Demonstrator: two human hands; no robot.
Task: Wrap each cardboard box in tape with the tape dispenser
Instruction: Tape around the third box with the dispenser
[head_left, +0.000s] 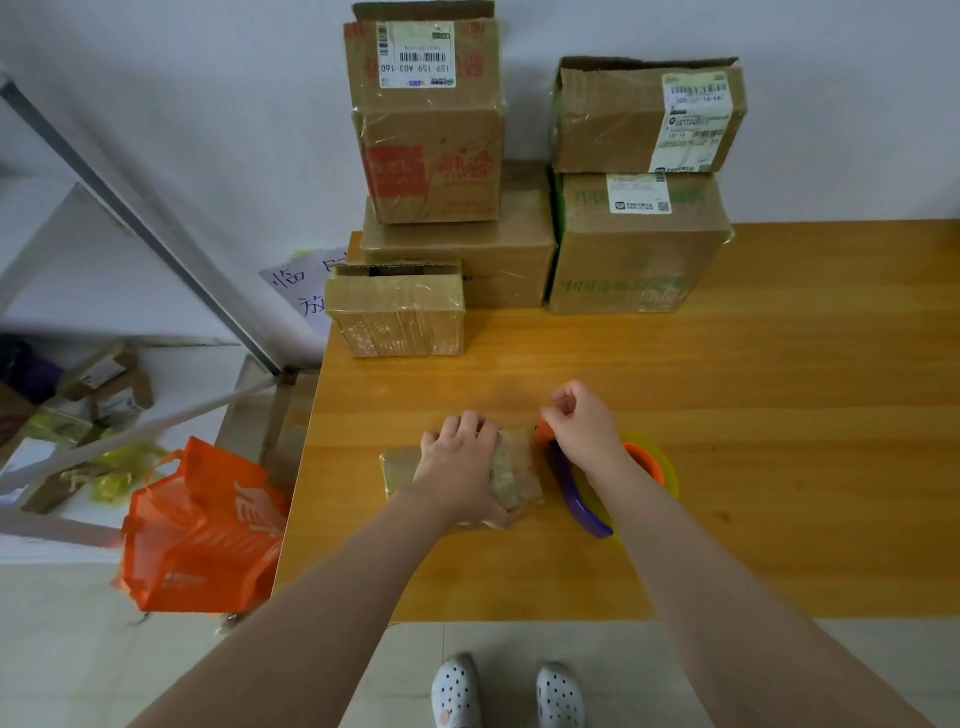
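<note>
A small flat cardboard box, glossy with tape, lies on the wooden table near its front edge. My left hand rests on top of the box, fingers curled over its far edge and thumb at its near side. Right beside the box lies the tape dispenser, with a purple handle, orange body and a yellowish roll. My right hand hovers over the dispenser's orange front end, with finger and thumb pinched together, seemingly on the end of the clear tape, which is hard to see.
Several cardboard boxes stand at the back of the table: a small taped one, a stack at back centre, and two more to the right. An orange bag hangs off the table's left edge, beside a metal shelf.
</note>
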